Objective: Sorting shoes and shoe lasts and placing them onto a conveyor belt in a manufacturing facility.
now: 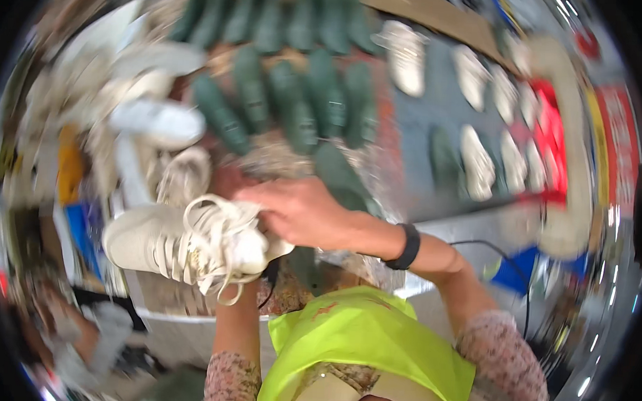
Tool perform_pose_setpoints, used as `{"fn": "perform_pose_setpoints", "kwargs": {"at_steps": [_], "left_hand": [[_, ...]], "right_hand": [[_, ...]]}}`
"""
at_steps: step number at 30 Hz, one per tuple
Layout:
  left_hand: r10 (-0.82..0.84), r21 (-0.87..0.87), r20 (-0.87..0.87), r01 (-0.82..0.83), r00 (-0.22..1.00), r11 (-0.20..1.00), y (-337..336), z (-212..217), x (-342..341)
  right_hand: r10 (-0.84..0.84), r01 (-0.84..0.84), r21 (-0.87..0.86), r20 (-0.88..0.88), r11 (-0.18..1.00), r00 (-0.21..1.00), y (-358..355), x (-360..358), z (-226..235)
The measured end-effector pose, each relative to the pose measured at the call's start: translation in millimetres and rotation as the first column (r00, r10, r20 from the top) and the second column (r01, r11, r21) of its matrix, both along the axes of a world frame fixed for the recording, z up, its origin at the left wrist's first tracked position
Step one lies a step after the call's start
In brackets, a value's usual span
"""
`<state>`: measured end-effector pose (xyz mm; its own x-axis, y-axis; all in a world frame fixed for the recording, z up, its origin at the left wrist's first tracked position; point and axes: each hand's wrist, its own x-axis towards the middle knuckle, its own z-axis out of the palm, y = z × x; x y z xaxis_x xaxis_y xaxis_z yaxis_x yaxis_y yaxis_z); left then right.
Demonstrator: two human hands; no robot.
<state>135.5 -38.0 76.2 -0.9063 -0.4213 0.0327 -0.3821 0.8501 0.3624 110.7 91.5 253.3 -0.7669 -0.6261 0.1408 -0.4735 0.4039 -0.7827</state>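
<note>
A cream lace-up sneaker (147,239) lies sideways in front of me, its toe to the left and its loose white laces looping over the opening. My left forearm rises beneath it, and the sneaker covers most of my left hand (230,182), which supports it; a blurred reddish patch of fingers shows behind the shoe. My right hand (299,210) is closed at the sneaker's heel and collar, its fingertips partly hidden. Just beyond the sneaker sits another cream shoe (186,174). Near my right hand lies a dark green foot-shaped piece (340,174).
Rows of dark green foot-shaped pieces (293,102) cover the bench ahead. Pale shoes and shoe parts (160,122) are heaped at left. White shoes (477,161) stand on a grey surface at right, beside a red-lit opening (551,139). A black cable (508,259) hangs right.
</note>
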Motion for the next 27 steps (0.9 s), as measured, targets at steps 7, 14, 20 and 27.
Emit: {"fn": "perform_pose_setpoints", "kwargs": {"at_steps": [7, 14, 20, 27], "left_hand": [[-0.103, -0.294, -0.21, 0.038, 0.972, 0.955, -3.3, -43.1, -2.5], [-0.136, -0.256, -0.285, 0.062, 0.949, 0.965, 4.3, -42.7, -1.7], [-0.117, -0.329, -0.175, 0.054, 0.978, 0.943, -9.3, -42.4, 3.3], [-0.123, -0.256, -0.118, 0.089, 0.985, 0.963, 7.1, -33.9, -4.9]], "right_hand": [[-0.916, 0.929, 0.019, 0.176, 0.37, 0.361, 239.1, 53.4, -52.7], [-0.987, 0.892, 0.434, -0.037, 0.128, 0.159, 350.8, 75.6, -186.8], [-0.948, 0.862, 0.463, -0.125, 0.206, 0.293, 357.6, 53.5, -150.9], [-0.959, 0.755, 0.622, -0.024, 0.208, 0.284, 464.9, 48.4, -175.6]]}}
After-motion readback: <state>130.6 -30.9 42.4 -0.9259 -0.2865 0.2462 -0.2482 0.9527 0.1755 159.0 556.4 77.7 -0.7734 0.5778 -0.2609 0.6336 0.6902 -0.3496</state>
